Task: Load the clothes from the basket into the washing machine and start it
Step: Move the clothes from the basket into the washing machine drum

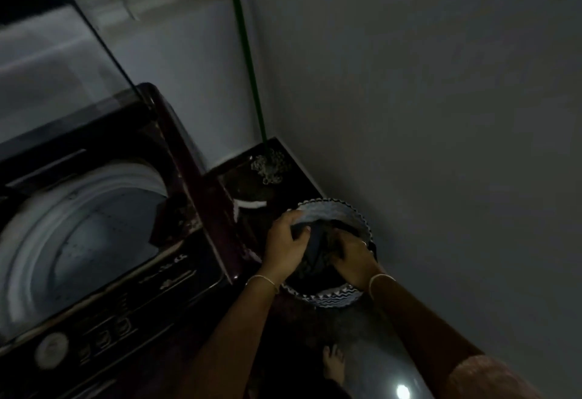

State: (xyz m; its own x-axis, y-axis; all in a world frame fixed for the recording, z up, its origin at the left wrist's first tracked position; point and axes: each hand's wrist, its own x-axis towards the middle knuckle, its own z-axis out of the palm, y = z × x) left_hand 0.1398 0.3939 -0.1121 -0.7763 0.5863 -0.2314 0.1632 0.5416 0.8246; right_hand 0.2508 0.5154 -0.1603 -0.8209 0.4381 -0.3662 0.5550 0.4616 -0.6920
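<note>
A round basket (pixel 327 208) with a zigzag black-and-white rim stands on the floor by the wall, right of the washing machine. Dark clothes (pixel 318 247) fill it. My left hand (pixel 285 246) and my right hand (pixel 352 257) are both inside the basket, fingers closed on the dark clothes. The top-loading washing machine (pixel 176 159) is dark maroon, its lid raised, and its pale drum (pixel 72 234) shows no clothes that I can make out. Its control panel (pixel 104 335) with a round knob and buttons runs along the near edge.
A mop with a green handle (pixel 248 61) and white strands leans in the corner behind the basket. A plain wall rises on the right. My bare foot (pixel 333 364) stands on the glossy floor below the basket. The room is dim.
</note>
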